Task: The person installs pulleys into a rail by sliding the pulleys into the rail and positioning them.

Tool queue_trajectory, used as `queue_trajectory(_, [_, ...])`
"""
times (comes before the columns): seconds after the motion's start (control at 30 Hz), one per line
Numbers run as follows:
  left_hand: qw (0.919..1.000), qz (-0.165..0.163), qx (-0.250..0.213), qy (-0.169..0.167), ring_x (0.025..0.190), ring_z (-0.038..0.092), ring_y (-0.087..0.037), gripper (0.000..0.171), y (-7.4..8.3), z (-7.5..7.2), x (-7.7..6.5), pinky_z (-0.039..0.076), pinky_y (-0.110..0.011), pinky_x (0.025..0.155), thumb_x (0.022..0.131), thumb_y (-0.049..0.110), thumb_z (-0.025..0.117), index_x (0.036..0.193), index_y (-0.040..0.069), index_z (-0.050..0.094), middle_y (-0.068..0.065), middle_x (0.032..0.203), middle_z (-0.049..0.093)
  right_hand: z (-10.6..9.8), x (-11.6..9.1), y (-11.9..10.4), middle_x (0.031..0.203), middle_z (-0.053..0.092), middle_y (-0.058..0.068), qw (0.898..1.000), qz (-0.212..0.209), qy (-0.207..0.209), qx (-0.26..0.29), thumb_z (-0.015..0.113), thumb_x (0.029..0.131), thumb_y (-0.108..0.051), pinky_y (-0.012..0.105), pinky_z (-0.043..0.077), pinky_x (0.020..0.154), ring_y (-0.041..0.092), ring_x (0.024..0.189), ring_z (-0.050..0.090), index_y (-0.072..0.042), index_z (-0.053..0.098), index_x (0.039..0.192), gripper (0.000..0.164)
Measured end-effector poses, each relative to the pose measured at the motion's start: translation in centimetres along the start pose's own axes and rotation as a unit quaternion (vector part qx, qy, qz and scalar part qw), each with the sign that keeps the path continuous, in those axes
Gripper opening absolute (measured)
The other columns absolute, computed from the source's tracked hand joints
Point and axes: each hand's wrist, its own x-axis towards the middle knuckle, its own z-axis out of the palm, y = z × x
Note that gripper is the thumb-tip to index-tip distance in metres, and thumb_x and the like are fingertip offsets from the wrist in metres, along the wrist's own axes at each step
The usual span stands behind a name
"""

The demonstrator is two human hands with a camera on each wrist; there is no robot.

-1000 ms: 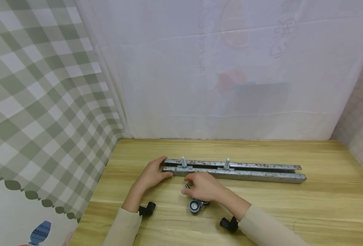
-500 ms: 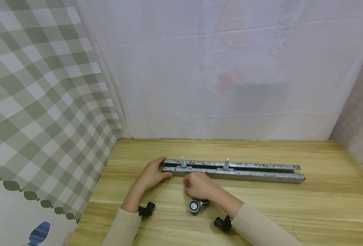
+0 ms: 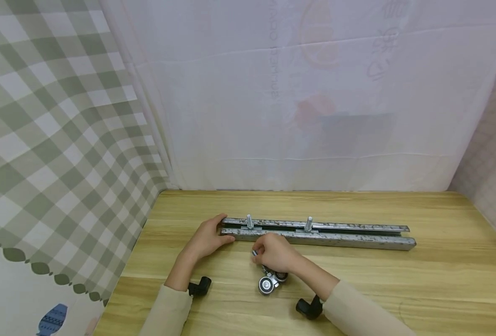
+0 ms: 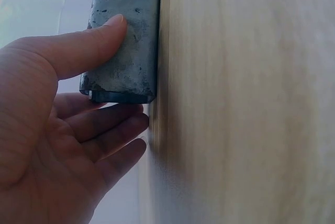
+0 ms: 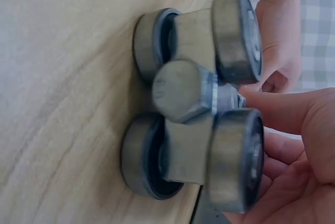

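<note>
A grey, rust-spotted steel channel rail [image 3: 353,240] lies across the table, its slot facing up. My left hand [image 3: 206,240] grips its left end; in the left wrist view the thumb lies on the side wall and the other fingers reach past the open end. Just in front of the rail, my right hand [image 3: 277,253] pinches the bolt of a four-wheeled roller trolley [image 5: 191,150] between thumb and fingers. The trolley's bolt head [image 5: 178,90] faces the right wrist camera. Part of the trolley is hidden under the right hand in the head view.
Two upright threaded bolts, one nearer the left end [image 3: 250,222] and another bolt [image 3: 308,224] further right, stick up from the rail's slot. Black wrist mounts [image 3: 200,286] hang at both sleeves. A white cloth [image 3: 248,116] backs the table, with checked fabric [image 3: 84,116] at left.
My right fingers have closed from a loose spread onto the trolley's bolt, and the trolley has turned and shifted slightly. The left hand stays on the rail's end.
</note>
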Motion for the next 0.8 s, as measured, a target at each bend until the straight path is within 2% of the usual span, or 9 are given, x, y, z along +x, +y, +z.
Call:
queue_trajectory(0.27, [1.0, -0.002, -0.007, -0.001, 0.144, 0.047, -0.039, 0.081, 0.1, 0.1, 0.0, 0.039, -0.055, 0.118, 0.09, 0.028, 0.086, 0.156, 0.001, 0.047, -0.021, 0.153, 0.053, -1.2, -1.6, -0.7, 0.082, 0.069, -0.006, 0.999, -0.008, -0.001, 0.04, 0.083, 0.09, -0.009, 0.031, 0.055, 0.068, 0.008, 0.067, 0.062, -0.002, 0.078, 0.099, 0.011])
queue_trajectory(0.5, [1.0, -0.006, -0.003, -0.005, 0.144, 0.047, -0.039, 0.081, 0.0, 0.1, 0.0, 0.041, -0.057, 0.116, 0.091, 0.03, 0.085, 0.157, 0.003, 0.046, -0.02, 0.154, 0.052, -1.8, -3.0, -0.8, 0.086, 0.069, -0.006, 0.998, -0.022, -0.014, 0.061, 0.082, 0.091, -0.008, 0.029, 0.054, 0.062, 0.01, 0.073, 0.064, -0.002, 0.076, 0.103, 0.015])
queue_trajectory(0.8, [1.0, -0.007, 0.0, -0.007, 0.143, 0.048, -0.039, 0.083, -0.2, 0.1, 0.0, 0.042, -0.055, 0.116, 0.092, 0.03, 0.085, 0.158, 0.001, 0.044, -0.021, 0.154, 0.052, -2.4, -4.6, -0.9, 0.087, 0.071, -0.009, 0.995, -0.02, -0.033, 0.087, 0.081, 0.093, -0.01, 0.026, 0.055, 0.063, 0.008, 0.076, 0.066, -0.005, 0.076, 0.104, 0.013])
